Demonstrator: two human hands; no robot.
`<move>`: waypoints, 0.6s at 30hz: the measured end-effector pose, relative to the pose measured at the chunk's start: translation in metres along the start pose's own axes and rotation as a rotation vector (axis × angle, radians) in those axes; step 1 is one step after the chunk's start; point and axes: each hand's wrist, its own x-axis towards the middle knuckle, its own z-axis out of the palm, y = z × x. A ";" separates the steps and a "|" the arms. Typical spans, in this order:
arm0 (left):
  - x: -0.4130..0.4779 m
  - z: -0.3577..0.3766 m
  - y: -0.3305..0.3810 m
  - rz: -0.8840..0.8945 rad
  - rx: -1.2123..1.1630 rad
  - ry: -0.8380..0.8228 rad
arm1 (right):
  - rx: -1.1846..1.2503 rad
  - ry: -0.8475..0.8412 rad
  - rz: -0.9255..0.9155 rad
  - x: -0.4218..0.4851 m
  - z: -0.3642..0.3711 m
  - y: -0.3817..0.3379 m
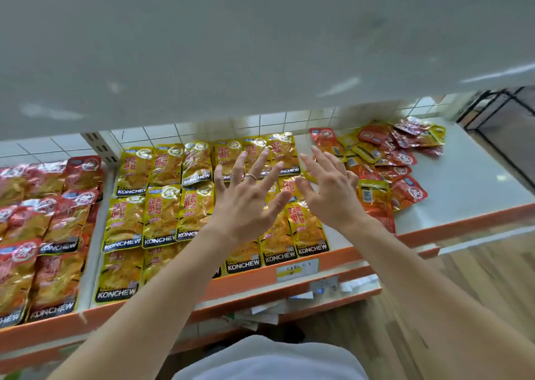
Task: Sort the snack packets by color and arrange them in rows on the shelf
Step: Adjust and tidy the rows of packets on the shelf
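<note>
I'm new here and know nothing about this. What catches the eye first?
Two bare hands, the left hand wearing a ring and the right hand, spread open over neat rows of yellow packets mid-shelf. To their right lies a jumbled pile of red and yellow packets. Rows of red packets fill the section on the left.

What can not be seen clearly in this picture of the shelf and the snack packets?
Head view only:
- Yellow packets in the middle: partly hidden by the left hand and right hand.
- Red packets: cut off by the left edge, blurred.
- Mixed pile: blurred, count unclear.
- Label on the shelf edge: writing too small.
</note>
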 end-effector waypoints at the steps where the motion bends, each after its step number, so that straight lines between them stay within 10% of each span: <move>1: -0.001 0.000 0.002 0.022 0.005 -0.001 | 0.010 0.016 0.009 -0.006 -0.003 -0.002; 18: 0.015 0.026 0.084 0.313 0.074 -0.073 | -0.017 0.086 0.282 -0.079 -0.062 0.071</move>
